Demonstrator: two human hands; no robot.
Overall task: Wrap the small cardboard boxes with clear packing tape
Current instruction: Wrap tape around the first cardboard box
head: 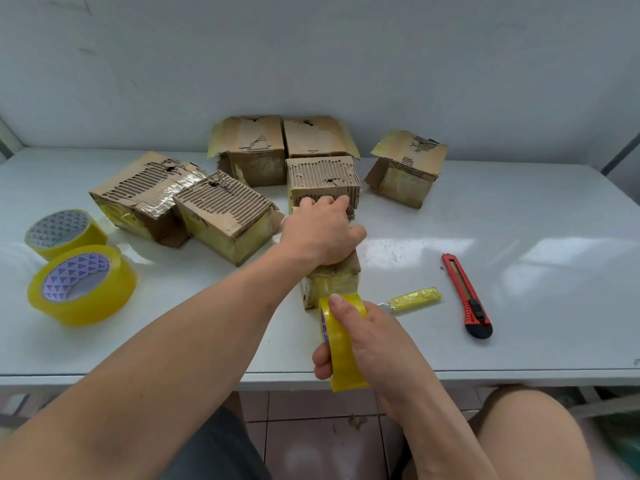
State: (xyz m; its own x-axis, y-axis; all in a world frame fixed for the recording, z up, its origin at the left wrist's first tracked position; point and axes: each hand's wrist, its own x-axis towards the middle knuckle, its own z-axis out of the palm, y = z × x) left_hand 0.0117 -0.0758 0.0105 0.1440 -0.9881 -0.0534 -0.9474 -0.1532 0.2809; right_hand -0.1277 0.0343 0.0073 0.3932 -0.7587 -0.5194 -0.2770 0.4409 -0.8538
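A small cardboard box (332, 284) stands near the front middle of the white table (519, 237), its near face covered in yellowish tape. My left hand (323, 232) lies on top of it, fingers curled over its far edge. My right hand (367, 344) grips a roll of clear yellowish packing tape (341, 344) right in front of the box, over the table's front edge, thumb on the top of the roll. The top of the roll touches the box's near face.
Several worn cardboard boxes (225, 216) sit behind and to the left. Two more tape rolls (83, 284) lie at the front left. A red utility knife (465, 296) and a small tape-wrapped blade (414, 299) lie to the right of the box.
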